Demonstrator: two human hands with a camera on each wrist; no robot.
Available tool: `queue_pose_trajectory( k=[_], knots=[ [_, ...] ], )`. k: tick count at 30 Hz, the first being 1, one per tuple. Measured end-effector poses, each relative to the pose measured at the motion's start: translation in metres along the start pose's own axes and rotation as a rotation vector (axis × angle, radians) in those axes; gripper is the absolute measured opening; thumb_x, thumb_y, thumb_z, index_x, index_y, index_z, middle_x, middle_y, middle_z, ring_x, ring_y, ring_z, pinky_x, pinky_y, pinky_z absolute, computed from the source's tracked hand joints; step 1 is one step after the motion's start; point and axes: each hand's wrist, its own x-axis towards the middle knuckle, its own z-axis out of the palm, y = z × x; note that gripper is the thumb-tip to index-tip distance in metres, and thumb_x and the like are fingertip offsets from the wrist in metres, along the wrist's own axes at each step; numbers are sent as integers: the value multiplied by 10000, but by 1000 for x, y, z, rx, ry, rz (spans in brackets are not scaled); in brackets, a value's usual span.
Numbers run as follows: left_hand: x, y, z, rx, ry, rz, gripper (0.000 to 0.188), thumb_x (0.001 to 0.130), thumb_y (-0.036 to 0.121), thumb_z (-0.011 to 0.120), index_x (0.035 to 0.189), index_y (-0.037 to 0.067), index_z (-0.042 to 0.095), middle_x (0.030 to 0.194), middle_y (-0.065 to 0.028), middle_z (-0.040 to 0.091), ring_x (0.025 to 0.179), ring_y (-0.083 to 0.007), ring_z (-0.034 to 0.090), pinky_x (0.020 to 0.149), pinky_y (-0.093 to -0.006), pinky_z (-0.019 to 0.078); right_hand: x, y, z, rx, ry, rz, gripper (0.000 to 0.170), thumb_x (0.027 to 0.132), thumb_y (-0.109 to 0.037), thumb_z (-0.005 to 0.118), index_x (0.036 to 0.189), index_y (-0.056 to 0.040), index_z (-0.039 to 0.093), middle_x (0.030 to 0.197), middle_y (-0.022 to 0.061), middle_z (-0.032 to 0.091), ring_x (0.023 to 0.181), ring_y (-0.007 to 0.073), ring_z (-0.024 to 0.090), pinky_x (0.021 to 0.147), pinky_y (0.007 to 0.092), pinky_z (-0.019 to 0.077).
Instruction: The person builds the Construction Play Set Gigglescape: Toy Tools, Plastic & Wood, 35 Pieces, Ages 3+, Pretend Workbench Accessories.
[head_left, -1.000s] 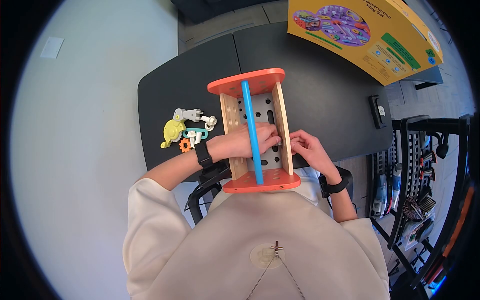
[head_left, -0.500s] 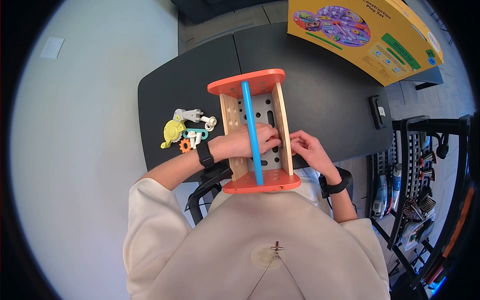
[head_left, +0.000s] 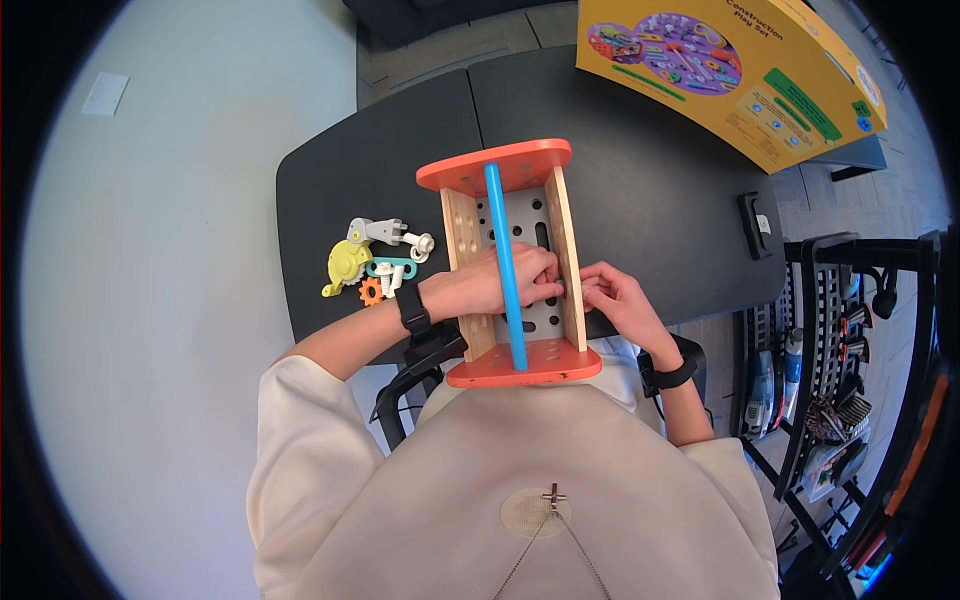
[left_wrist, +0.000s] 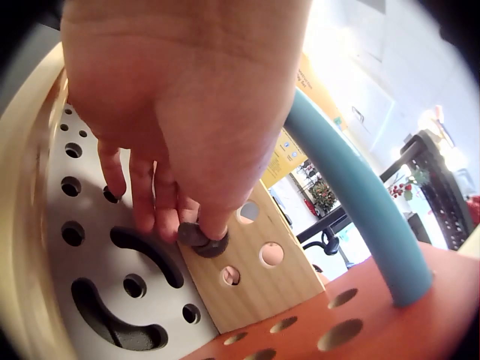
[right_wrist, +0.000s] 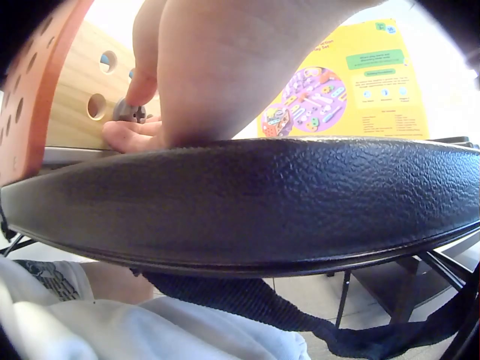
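Note:
A wooden toy toolbox stands at the table's near edge, with red end panels [head_left: 525, 373], wooden sides [head_left: 566, 230], a grey perforated base [left_wrist: 94, 259] and a blue rod handle [head_left: 505, 260]. My left hand [head_left: 470, 287] reaches under the rod into the box. Its thumb and fingers pinch a dark grey round fastener head [left_wrist: 204, 241] against the inner face of the right side panel. Outside that same panel, my right hand [head_left: 622, 303] pinches a grey slotted fastener piece [right_wrist: 127, 112] between thumb and finger, close by a hole.
Left of the toolbox lie loose toy parts: a yellow piece [head_left: 346, 264], a grey piece [head_left: 375, 231], a teal link [head_left: 405, 267], white screws and an orange gear [head_left: 370, 291]. A yellow box [head_left: 720, 90] stands at the back right. A small black object [head_left: 755, 225] lies near the right edge.
The left fingers inside the box have shifted slightly at the side panel. The right hand and the toolbox stay practically where they were.

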Motion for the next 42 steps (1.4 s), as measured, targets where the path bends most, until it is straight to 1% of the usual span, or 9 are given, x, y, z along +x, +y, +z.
queue_pose_trajectory(
  k=[17, 26, 30, 32, 33, 34, 36, 37, 42],
  knots=[
    [-3, 5, 1, 213, 76, 53, 318, 958, 353, 764, 944, 40, 713, 877, -93, 720, 878, -291, 701, 924, -414, 454, -1, -1, 2, -24, 13, 9, 200, 1086, -81, 618, 1251, 32, 618, 1001, 44, 706, 926, 92, 661, 869, 275, 568],
    [-39, -1, -7, 318, 111, 106, 466, 1030, 357, 684, 1279, -36, 657, 1144, -178, 696, 1135, -350, 641, 1075, -494, 438, -9, -32, 14, -283, 56, 117, 457, 1111, -408, 592, 1303, 6, 577, 1164, 131, 695, 1131, 198, 639, 1032, 362, 487],
    [-75, 7, -14, 695, 204, 146, 425, 1029, 260, 646, 1292, -73, 618, 1223, -233, 671, 1226, -413, 598, 1134, -504, 438, -10, -35, 18, -282, 36, 103, 535, 1087, -455, 625, 1325, 18, 546, 1242, 148, 669, 1204, 212, 613, 1097, 371, 453],
    [-87, 15, -19, 535, 288, 88, 386, 1013, 195, 628, 1285, -78, 611, 1242, -228, 683, 1221, -410, 625, 1109, -480, 471, -11, -35, 22, -281, 34, 100, 548, 1083, -457, 631, 1332, 22, 538, 1265, 152, 659, 1220, 215, 606, 1108, 370, 447],
    [-93, 45, -42, 256, 116, -125, 418, 1038, 162, 572, 1367, -93, 532, 1244, -242, 702, 1223, -402, 653, 1073, -459, 499, -11, -37, 24, -268, 48, 111, 546, 1082, -453, 633, 1341, 17, 536, 1271, 148, 656, 1231, 213, 601, 1118, 369, 439],
    [-95, 43, -40, 253, 125, -122, 418, 1038, 162, 572, 1367, -93, 532, 1244, -242, 702, 1223, -402, 653, 1073, -459, 499, -12, -39, 26, -255, 61, 122, 544, 1081, -449, 635, 1350, 13, 533, 1278, 143, 653, 1242, 211, 595, 1127, 367, 431],
    [-101, 37, -33, -249, 197, -202, 495, 1073, 180, 538, 1462, -101, 417, 1184, -234, 722, 1143, -356, 684, 1015, -412, 523, -12, -39, 28, -231, 71, 122, 523, 1080, -443, 638, 1334, 3, 541, 1251, 127, 649, 1230, 199, 590, 1124, 358, 428],
    [-100, 37, -39, -351, 117, -206, 575, 1104, 227, 530, 1521, -106, 319, 1176, -183, 736, 1100, -276, 685, 993, -368, 520, -11, -38, 29, -196, 84, 122, 502, 1079, -437, 641, 1319, -6, 549, 1223, 110, 645, 1218, 187, 585, 1121, 349, 425],
    [-93, 19, -21, -726, 141, -101, 704, 1110, 291, 579, 1586, -117, 259, 1197, -130, 725, 1133, -183, 656, 1008, -343, 516, -9, -24, 27, -35, 105, 151, 495, 1066, -433, 666, 1320, -41, 501, 1214, 76, 595, 1172, 157, 562, 1090, 343, 428]
  ],
)
